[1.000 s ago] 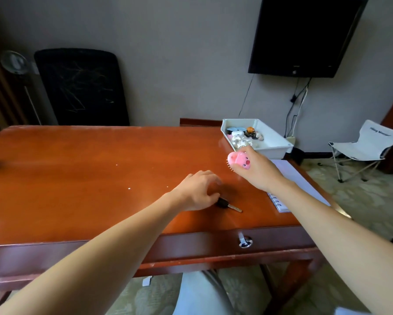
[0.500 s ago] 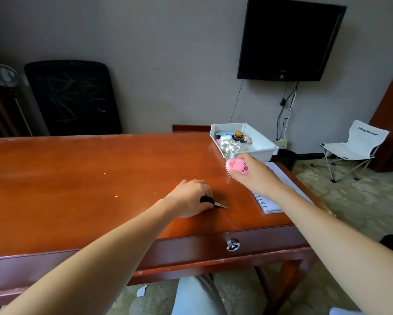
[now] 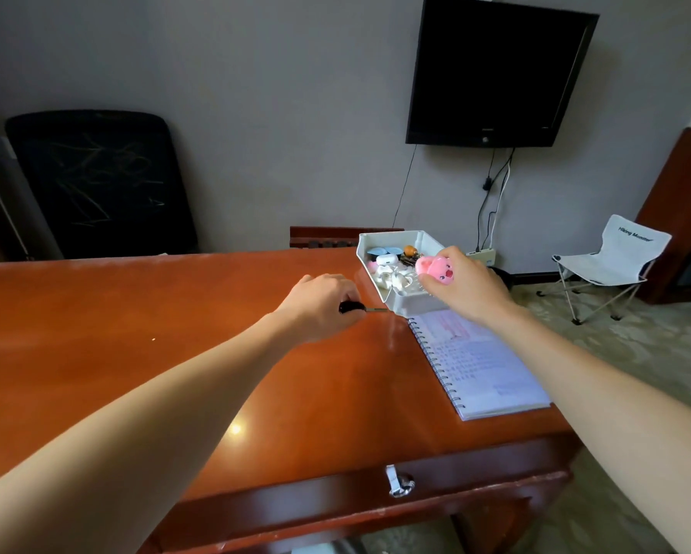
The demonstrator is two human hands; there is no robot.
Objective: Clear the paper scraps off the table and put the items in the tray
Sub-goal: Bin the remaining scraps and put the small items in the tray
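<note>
The pink pig-faced brush (image 3: pixel 436 269) is in the right hand (image 3: pixel 468 289), whose fingers curl round it, just above the near end of the white tray (image 3: pixel 366 265); the left hand (image 3: pixel 320 305) grips the black head of a key (image 3: pixel 354 307), its metal blade pointing right, the tip just beside the tray's near corner; the tray stands at the far right of the worktop (image 3: pixel 176 353) and holds a white earbud case (image 3: pixel 388 259) among other small things; an open spiral notebook (image 3: pixel 480 365) lies just in front of it; one tiny white paper scrap (image 3: pixel 153 339) lies left of the left forearm; a dark screen (image 3: pixel 495 70) hangs on the wall.
</note>
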